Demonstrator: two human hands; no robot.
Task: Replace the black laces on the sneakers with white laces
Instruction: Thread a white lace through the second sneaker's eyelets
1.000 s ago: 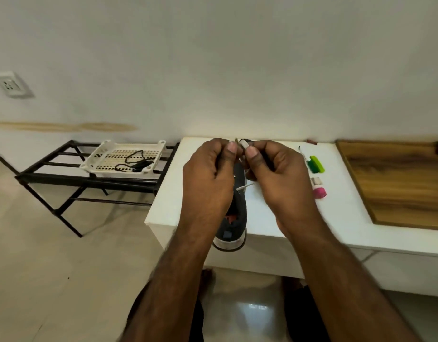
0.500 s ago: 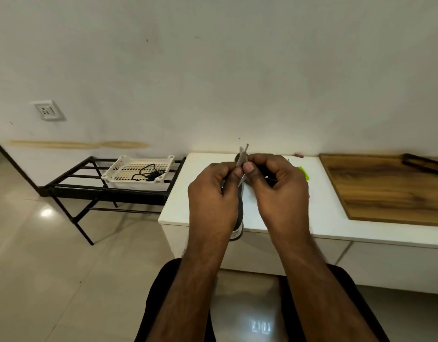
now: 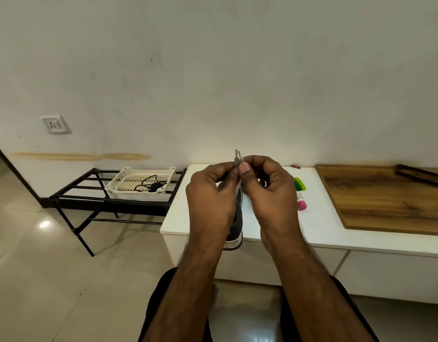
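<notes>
Both hands have risen from the sneaker [image 3: 236, 218] over the last second, and the two lace tips [image 3: 237, 155], a second ago down near the knuckles, now stand side by side above them. The left hand [image 3: 210, 201] and right hand [image 3: 272, 196] each pinch the white lace [image 3: 238, 187] between thumb and curled fingers just below the tips; the lace runs down to the sneaker, which lies on the white bench [image 3: 324, 225] with its heel over the near edge. Matching the ends suggests the lace is being evened before threading goes on. A black lace [image 3: 148, 185] lies in the tray [image 3: 129, 174] on the rack [image 3: 94, 201], so at least one removal looks done.
</notes>
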